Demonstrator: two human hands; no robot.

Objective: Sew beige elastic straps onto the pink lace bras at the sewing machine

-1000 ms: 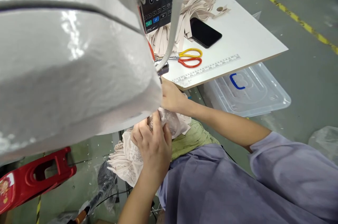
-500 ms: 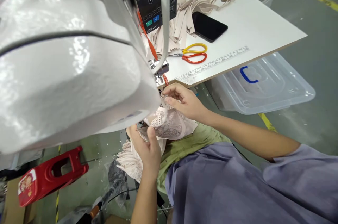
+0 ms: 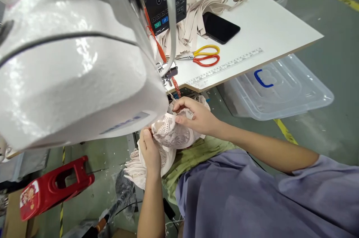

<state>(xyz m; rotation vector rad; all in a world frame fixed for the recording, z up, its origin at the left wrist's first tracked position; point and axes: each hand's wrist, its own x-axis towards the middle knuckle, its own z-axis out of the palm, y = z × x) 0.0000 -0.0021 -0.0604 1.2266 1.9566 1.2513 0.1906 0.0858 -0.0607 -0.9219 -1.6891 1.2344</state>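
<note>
Pale pink lace fabric [image 3: 179,136] lies over my lap, below the head of a white sewing machine [image 3: 84,92]. My left hand [image 3: 150,151] pinches the lace piece at its left edge, close under the machine head. My right hand [image 3: 196,116] has thumb and forefinger closed on the upper part of the same lace, just below the metal machine parts [image 3: 169,72]. The machine head hides the spot between the hands in part. More folded lace pieces [image 3: 136,168] hang below my left hand.
The white table [image 3: 280,17] carries yellow-and-red scissors [image 3: 206,55], a clear ruler [image 3: 227,66], a black phone [image 3: 221,27] and beige strips [image 3: 207,2]. A lidded clear box [image 3: 291,88] stands under its edge. A red stool [image 3: 56,185] is at lower left.
My left hand has closed on the lace edge. My right hand has shifted slightly down. The lace is turned and more of it shows at the right.
</note>
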